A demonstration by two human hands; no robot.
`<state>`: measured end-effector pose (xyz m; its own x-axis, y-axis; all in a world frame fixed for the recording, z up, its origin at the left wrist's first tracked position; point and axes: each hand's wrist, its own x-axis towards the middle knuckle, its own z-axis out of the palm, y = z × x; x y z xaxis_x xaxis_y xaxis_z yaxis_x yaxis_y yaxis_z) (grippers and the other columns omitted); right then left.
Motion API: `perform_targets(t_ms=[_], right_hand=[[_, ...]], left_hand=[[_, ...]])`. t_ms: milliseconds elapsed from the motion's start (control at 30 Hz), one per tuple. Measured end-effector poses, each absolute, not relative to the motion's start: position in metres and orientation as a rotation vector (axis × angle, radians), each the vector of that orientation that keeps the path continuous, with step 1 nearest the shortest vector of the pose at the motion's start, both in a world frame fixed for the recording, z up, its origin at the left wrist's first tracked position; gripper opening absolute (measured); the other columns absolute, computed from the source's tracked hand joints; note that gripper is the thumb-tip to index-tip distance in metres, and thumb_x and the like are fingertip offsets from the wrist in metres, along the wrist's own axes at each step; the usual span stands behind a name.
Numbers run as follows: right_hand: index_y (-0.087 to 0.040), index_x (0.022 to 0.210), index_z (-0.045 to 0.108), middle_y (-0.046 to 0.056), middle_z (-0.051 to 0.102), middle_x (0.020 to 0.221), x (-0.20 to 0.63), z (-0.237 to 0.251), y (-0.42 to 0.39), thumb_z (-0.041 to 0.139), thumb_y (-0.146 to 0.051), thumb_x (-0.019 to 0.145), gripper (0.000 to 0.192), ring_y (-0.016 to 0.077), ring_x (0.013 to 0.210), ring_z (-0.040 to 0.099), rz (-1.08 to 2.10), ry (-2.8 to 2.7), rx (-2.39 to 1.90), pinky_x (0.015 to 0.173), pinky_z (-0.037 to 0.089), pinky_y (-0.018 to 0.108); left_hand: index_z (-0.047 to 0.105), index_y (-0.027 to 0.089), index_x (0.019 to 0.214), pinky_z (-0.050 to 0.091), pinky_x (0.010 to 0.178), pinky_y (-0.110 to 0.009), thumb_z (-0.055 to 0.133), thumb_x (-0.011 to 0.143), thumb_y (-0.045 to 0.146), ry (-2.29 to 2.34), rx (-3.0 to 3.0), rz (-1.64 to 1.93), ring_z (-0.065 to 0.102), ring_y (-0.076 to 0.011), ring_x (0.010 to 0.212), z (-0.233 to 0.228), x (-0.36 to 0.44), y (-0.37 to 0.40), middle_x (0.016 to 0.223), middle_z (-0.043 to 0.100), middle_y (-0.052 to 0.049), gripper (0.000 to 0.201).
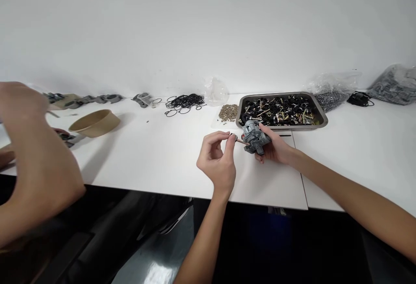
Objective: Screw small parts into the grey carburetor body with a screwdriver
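My right hand (275, 147) grips a grey cast-metal housing (255, 134) a little above the white table (162, 158). My left hand (217, 158) pinches the black knob end of a thin screw or pin (238, 140) whose tip meets the housing's left side. Both hands hover in front of a metal tray (320, 115) filled with black and brass small parts.
A co-worker's arm (35, 162) reaches in at the left, near a brown paper bowl (95, 122). A pile of black rubber rings (184, 102), a heap of small brass pieces (228, 112), grey parts (84, 99) and plastic bags (394, 85) line the back of the table.
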<state>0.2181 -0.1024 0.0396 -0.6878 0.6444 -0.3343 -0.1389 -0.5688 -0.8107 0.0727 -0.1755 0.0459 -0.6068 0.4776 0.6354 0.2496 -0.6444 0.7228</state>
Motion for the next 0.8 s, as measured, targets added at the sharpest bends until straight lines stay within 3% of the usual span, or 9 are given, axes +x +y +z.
perform_targets(t_ms=[167,433,633,800], right_hand=[[-0.016,0.098,0.064,0.006,0.068,0.074,0.218,0.034,-0.101,0.033,-0.063,0.105,0.057,0.0164,0.047,0.060,2.284,-1.113,-0.818,0.044,0.052,0.030],[-0.019,0.089,0.063,0.004,0.066,0.070,0.218,0.030,-0.101,0.041,-0.072,0.100,0.058,0.0169,0.049,0.062,2.284,-1.124,-0.802,0.045,0.054,0.030],[-0.018,0.086,0.063,0.003,0.064,0.067,0.217,0.033,-0.102,0.038,-0.071,0.101,0.060,0.0152,0.047,0.060,2.251,-1.087,-0.800,0.044,0.052,0.028],[-0.019,0.088,0.064,0.002,0.063,0.064,0.215,0.036,-0.105,0.039,-0.071,0.101,0.059,0.0138,0.046,0.057,2.207,-1.059,-0.847,0.044,0.051,0.027]], left_hand=[[0.070,0.017,0.083,0.058,0.078,-0.032,0.078,0.083,0.013,1.214,1.366,2.352,0.068,-0.0156,0.085,0.047,0.083,-0.166,0.084,0.068,-0.003,0.010],[0.067,0.019,0.085,0.060,0.083,-0.035,0.076,0.088,0.020,1.335,1.443,2.307,0.068,-0.0173,0.090,0.041,0.095,-0.159,0.088,0.066,-0.004,0.009],[0.070,0.020,0.089,0.060,0.080,-0.035,0.073,0.090,0.013,1.478,1.747,2.417,0.069,-0.0175,0.087,0.033,0.098,-0.167,0.084,0.068,-0.002,0.008],[0.072,0.019,0.092,0.063,0.088,-0.039,0.067,0.091,0.005,1.394,1.985,2.446,0.075,-0.0206,0.101,0.029,0.101,-0.167,0.094,0.073,-0.005,0.015]])
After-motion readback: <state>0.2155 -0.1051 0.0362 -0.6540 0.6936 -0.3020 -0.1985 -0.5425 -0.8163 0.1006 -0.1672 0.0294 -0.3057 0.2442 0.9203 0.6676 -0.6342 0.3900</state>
